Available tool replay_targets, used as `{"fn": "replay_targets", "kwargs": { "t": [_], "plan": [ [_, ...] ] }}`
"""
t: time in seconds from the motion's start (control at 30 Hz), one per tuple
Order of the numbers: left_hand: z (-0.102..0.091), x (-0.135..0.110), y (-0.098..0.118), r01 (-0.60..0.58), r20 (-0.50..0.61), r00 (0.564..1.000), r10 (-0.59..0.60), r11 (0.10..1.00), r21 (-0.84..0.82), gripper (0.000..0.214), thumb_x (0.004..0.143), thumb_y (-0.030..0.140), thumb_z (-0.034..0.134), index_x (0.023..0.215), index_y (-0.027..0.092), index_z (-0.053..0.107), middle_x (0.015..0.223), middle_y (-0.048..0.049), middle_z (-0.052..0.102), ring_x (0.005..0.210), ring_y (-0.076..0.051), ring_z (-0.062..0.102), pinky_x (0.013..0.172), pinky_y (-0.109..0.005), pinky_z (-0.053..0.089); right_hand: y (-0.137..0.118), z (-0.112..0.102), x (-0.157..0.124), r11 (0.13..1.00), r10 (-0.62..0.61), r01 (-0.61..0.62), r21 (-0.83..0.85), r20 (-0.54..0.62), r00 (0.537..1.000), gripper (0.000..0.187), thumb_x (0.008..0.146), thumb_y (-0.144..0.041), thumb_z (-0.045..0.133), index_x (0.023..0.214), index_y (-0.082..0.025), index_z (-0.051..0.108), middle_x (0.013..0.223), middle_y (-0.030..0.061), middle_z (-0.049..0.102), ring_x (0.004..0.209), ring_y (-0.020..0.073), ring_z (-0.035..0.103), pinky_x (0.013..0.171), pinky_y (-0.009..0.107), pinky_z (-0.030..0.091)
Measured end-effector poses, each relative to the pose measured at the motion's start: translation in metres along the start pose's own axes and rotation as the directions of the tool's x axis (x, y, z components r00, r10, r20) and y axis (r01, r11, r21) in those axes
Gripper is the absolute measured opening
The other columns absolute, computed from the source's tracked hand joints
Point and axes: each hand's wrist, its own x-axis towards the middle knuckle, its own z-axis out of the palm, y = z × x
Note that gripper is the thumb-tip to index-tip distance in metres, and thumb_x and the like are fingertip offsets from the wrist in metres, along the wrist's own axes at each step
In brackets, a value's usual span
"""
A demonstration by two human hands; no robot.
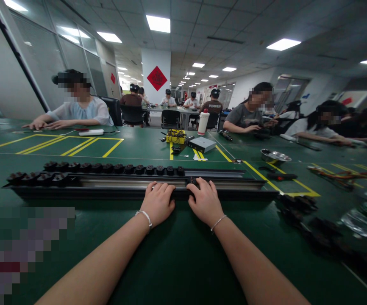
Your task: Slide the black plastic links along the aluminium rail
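Lengthwise across the table lies a long black rail point(107, 194) with a silvery inner channel. My left hand point(158, 202) is closed over the rail's front edge, fingers on top and thumb at the near side. A little to its right, my right hand point(205, 202) grips a small black block point(191, 181) at the channel; its fingers partly hide the block. More black blocks point(40, 178) with metal-looking tops sit at the rail's left end. Behind it, a second rail point(215, 173) carries a row of similar blocks point(129, 169).
Loose black pieces point(323, 233) lie at the right, near a clear plastic bag point(366, 212). Farther back are a metal bowl point(275, 156), a grey box point(201, 145), a yellow tray point(175, 136) and a white bottle point(203, 123). Other people sit around the green table point(170, 271).
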Motion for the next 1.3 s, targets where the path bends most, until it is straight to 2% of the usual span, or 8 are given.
{"fn": "replay_targets", "kwargs": {
  "t": [0.13,0.23,0.3,0.5,1.3],
  "plan": [
    [0.0005,-0.0002,-0.0001,0.0,-0.004,1.0,0.0,1.0,0.001,0.03,0.075,0.027,0.047,0.105,0.024,0.051,0.101,-0.0031,0.06,0.1,-0.02,0.05,0.1,-0.042,0.023,-0.0001,-0.0003,-0.0003,1.0,0.001,-0.001,-0.01,0.003,1.0,0.036,0.075,-0.022,0.049,0.11,-0.029,0.054,0.121,0.0091,0.048,0.119,0.0233,0.037,0.102,0.047,0.017],
    [0.0009,-0.0002,-0.0002,-0.002,-0.006,1.0,0.002,1.0,0.002,0.03,0.075,0.027,0.047,0.105,0.024,0.051,0.101,-0.0033,0.06,0.1,-0.02,0.05,0.1,-0.042,0.023,-0.0006,-0.0011,-0.0004,1.0,0.003,-0.002,-0.017,0.023,1.0,0.05,0.076,-0.022,0.048,0.124,-0.033,0.044,0.122,0.0084,0.047,0.119,0.023,0.037,0.102,0.047,0.017],
    [0.0013,-0.0002,-0.0002,-0.005,-0.008,1.0,0.005,1.0,0.005,0.03,0.075,0.027,0.048,0.105,0.024,0.051,0.101,-0.0033,0.06,0.1,-0.02,0.05,0.1,-0.042,0.023,-0.0009,-0.0015,-0.0008,0.999,0.006,-0.004,-0.034,0.045,0.999,0.054,0.075,-0.023,0.05,0.127,-0.035,0.041,0.124,0.0083,0.045,0.121,0.0231,0.035,0.102,0.048,0.016],
    [0.0028,0.0003,-0.0002,-0.001,-0.015,1.0,0.001,1.0,0.002,0.029,0.074,0.027,0.049,0.103,0.024,0.052,0.099,-0.0031,0.06,0.099,-0.02,0.05,0.1,-0.042,0.023,-0.0009,0.0001,-0.0025,0.997,0.005,0.0,-0.072,0.066,0.998,0.048,0.075,-0.024,0.051,0.121,-0.035,0.047,0.128,0.0091,0.041,0.123,0.0232,0.031,0.102,0.048,0.014],
    [0.0024,0.0004,-0.0006,0.0,-0.014,1.0,0.0,1.0,0.005,0.026,0.074,0.028,0.049,0.099,0.024,0.052,0.097,-0.0028,0.061,0.097,-0.02,0.051,0.099,-0.043,0.024,-0.0004,0.0004,-0.0003,0.999,0.043,-0.043,-0.007,0.009,0.999,0.042,0.072,-0.027,0.054,0.113,-0.032,0.056,0.122,0.0095,0.045,0.118,0.0227,0.037,0.102,0.045,0.018]
  ]
}}
